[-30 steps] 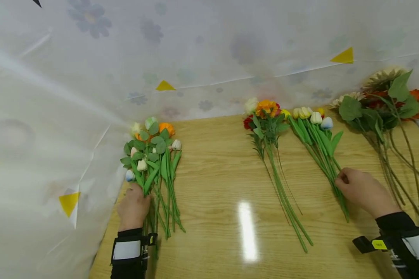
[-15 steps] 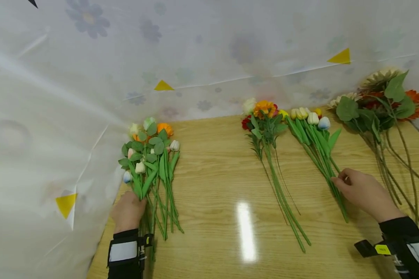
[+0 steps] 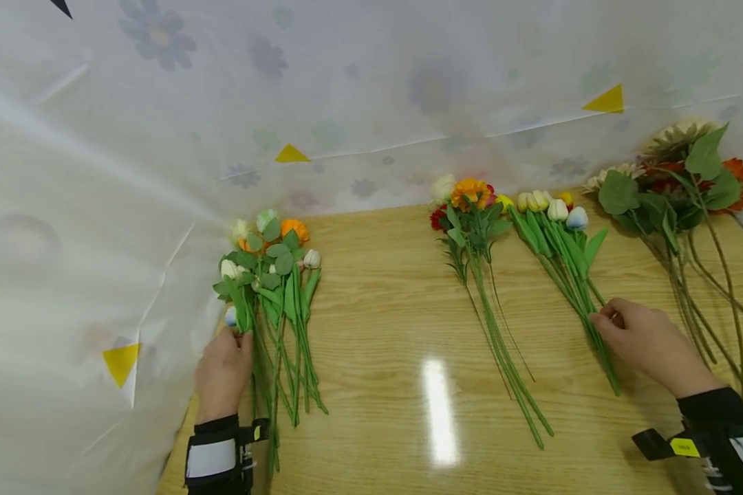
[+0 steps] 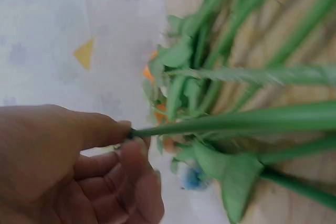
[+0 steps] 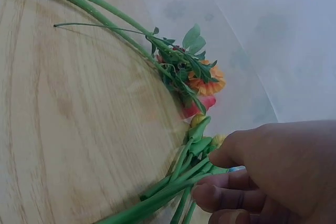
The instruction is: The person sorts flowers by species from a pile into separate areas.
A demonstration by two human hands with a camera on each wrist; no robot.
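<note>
At the left pile, my left hand (image 3: 224, 368) pinches the stem of a white tulip (image 3: 230, 269) between thumb and fingertips. The left wrist view shows the pinched green stem (image 4: 252, 121) running right, its bloom hidden. Beneath it lie more artificial flowers, including an orange flower (image 3: 294, 230) and a blue-and-white tulip (image 3: 231, 316). My right hand (image 3: 647, 340) stays at the stems of the right tulip bunch (image 3: 563, 254), fingers loosely curled. In the right wrist view, a gap shows between thumb and fingers, beside the stems (image 5: 168, 190).
A mixed bunch with an orange bloom (image 3: 470, 192) lies mid-right on the wooden table (image 3: 378, 330). Larger sunflower-like stems (image 3: 675, 185) lie at the far right. A pale flowered sheet (image 3: 371, 82) with yellow tape triangles rises behind and at the left.
My left hand first drew back slightly, then came forward with the white tulip, whose bloom shifted left and away from me. My right hand has hardly moved.
</note>
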